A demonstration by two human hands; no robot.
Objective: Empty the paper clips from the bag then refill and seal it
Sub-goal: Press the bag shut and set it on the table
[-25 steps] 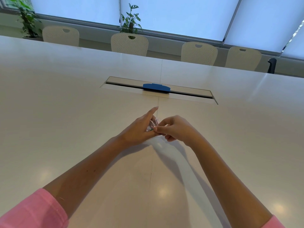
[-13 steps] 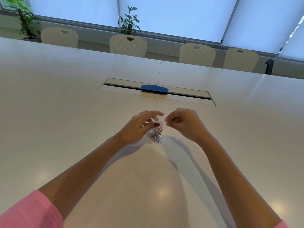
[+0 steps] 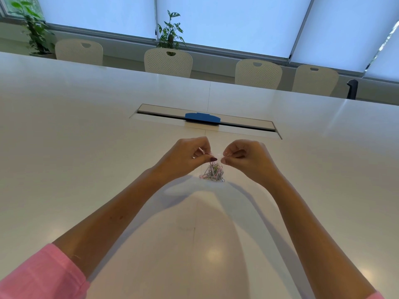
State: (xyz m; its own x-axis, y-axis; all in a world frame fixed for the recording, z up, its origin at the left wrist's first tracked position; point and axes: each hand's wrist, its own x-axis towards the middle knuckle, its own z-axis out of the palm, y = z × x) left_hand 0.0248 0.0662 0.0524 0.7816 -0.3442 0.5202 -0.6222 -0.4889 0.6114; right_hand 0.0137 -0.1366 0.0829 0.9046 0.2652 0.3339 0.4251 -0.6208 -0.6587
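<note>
Clips sit low in the small clear bag above the table, your left hand and right hand each pinching one top corner, so a sudden pull may scatter them widely.

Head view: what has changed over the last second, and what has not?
The left hand and right hand have moved apart, each pinching a top corner of the clear bag, which was bunched between them earlier. The paper clips now hang in view at its bottom. Both hands kept hold throughout. The table and blue block are unchanged.
</note>
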